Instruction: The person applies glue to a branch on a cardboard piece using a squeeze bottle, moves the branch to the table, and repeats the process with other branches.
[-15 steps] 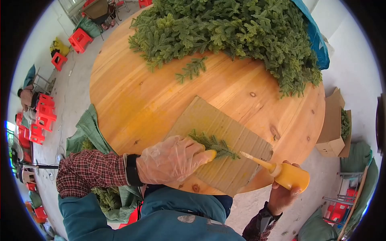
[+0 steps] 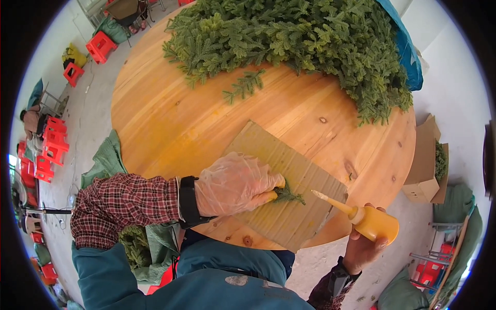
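My left hand (image 2: 238,184), in a clear plastic glove with yellow-stained fingertips, pinches a small green fir sprig (image 2: 289,195). Most of the sprig is hidden under that hand; its tip points right. Beneath lies a piece of brown corrugated cardboard (image 2: 274,150), stained yellow in places. Bare and wrapped round a yellow squeeze bottle (image 2: 378,225), my right hand (image 2: 364,252) is off the table's near right edge. The bottle is tilted, its long nozzle pointing up-left toward the sprig's tip without touching it.
A round wooden table (image 2: 155,113) carries a big heap of fir sprigs (image 2: 289,36) at the far side, with one loose sprig (image 2: 244,86) before it. An open carton (image 2: 421,170) stands at the right, a green sack (image 2: 106,157) at the left. Red stools (image 2: 102,46) stand on the floor.
My left hand has slid right over the sprig and now covers more of it. My right hand keeps the bottle in nearly the same place.
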A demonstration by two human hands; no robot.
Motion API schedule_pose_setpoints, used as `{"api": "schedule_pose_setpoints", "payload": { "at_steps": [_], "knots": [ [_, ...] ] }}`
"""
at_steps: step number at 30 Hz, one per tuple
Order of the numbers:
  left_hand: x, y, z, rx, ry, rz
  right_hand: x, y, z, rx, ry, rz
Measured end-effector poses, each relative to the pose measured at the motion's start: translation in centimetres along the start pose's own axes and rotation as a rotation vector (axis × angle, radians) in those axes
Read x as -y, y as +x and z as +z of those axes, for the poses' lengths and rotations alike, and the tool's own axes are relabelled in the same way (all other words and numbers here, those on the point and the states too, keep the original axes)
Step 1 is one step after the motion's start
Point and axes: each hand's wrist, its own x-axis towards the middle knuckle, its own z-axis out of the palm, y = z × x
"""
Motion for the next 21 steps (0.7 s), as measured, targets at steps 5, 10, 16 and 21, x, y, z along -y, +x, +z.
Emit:
{"api": "schedule_pose_setpoints", "payload": {
  "at_steps": [5,10,16,21],
  "knots": [
    [-0.3,0.1,0.1,-0.007,0.097,0.029,-0.2,-0.5,-0.3,-0.015,0.003,0.015],
    [-0.3,0.0,0.4,-0.007,0.069,-0.051,0.6,-1.2,-0.4,0.105,-0.051,-0.007],
    [-0.6,-0.6,1.0,-0.165,0.169,-0.104,0.5,-3.4,-1.9,0.129,-0.346,-0.135],
    [-0.7,-1.0,-0.4,-0.160,0.032,-0.107,-0.2,-5.0,-0.8,0.135,-0.434,-0.172]
  ]
}}
